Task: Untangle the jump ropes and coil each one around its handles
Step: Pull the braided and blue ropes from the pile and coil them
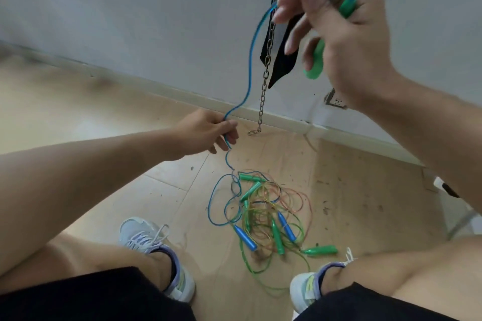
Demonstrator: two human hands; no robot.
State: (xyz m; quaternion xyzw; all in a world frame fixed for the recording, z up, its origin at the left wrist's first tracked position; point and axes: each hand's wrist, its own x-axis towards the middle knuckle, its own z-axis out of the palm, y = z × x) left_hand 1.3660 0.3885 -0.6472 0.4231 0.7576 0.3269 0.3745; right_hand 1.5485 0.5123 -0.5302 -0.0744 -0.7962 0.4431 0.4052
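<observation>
My right hand (344,41) is raised at the upper right and grips a green handle (317,60) together with loops of blue rope (254,41). That blue rope runs down to my left hand (208,130), which pinches it in the middle of the view. Below my left hand the rope drops into a tangled pile (266,211) of blue, green and orange ropes on the floor between my feet. Several green handles (249,178) and two blue handles (246,238) lie in the pile.
A metal chain (264,86) with a hook and black straps (283,60) hang against the white wall behind the rope. A wall socket (335,100) sits low on the wall. My shoes (148,240) stand on the wooden floor on either side of the pile.
</observation>
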